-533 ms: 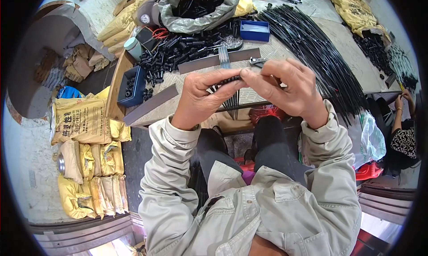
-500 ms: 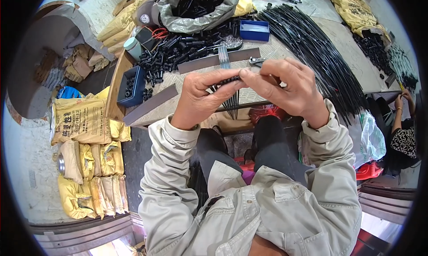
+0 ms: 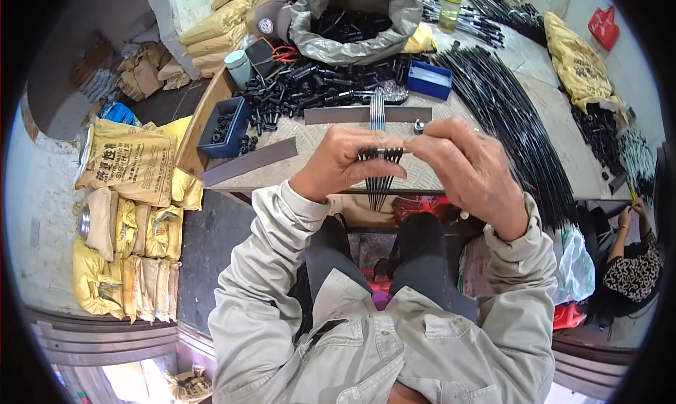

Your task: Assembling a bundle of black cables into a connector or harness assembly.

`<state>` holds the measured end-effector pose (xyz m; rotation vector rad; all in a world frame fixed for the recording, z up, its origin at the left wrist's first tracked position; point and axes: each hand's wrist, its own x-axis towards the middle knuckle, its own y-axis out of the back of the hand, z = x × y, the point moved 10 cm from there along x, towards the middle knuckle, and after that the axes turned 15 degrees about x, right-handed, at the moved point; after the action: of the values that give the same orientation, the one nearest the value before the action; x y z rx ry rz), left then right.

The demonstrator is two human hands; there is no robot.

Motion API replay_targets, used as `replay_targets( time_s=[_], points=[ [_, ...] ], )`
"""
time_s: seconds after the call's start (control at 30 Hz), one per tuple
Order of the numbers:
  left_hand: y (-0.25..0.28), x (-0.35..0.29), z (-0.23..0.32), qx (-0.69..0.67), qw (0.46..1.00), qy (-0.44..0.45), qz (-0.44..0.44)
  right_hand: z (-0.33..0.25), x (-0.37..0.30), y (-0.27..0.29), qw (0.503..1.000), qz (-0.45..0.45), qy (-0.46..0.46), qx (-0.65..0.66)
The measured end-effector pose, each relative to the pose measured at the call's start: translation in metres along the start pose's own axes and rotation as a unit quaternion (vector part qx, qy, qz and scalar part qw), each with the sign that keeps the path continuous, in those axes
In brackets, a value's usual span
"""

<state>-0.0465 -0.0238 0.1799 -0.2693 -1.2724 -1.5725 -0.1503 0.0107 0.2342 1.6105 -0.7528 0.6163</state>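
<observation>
My left hand [image 3: 348, 163] pinches a flat row of thin rods [image 3: 380, 187] between thumb and fingers. Short black fittings [image 3: 379, 153] sit side by side on the rods in its grip. The rods' far ends reach over a long grey flat bar [image 3: 331, 115] on the table, and their near ends hang past the table edge. My right hand [image 3: 468, 168] is closed, its thumb and forefinger together at the right end of the row. What these fingertips hold is hidden. Just below that hand shows a small pale round thing [image 3: 464, 215]; whether it is held I cannot tell.
Loose black fittings [image 3: 296, 87] are heaped behind the bar, near a grey sack [image 3: 352, 51]. Blue boxes stand left [image 3: 239, 133] and back right [image 3: 429, 80]. Long black rods [image 3: 507, 115] cover the right side. A person [image 3: 630, 263] sits at far right.
My left hand has turned, so the row of black fittings now shows more. My right fingers have shifted slightly at its end. The pliers behind are now mostly hidden, and the whole view has shifted.
</observation>
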Motion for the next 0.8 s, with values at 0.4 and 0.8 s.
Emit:
replay_targets(
  time_s=[0.4,0.8],
  points=[
    [-0.008,-0.003,-0.003,0.103,0.993,-0.050,0.026,0.003,0.004,-0.012,0.998,0.036,-0.028,0.031],
    [-0.109,-0.097,-0.072,0.534,0.823,0.050,-0.186,-0.063,-0.026,-0.025,0.956,-0.271,-0.003,0.115]
  ],
)
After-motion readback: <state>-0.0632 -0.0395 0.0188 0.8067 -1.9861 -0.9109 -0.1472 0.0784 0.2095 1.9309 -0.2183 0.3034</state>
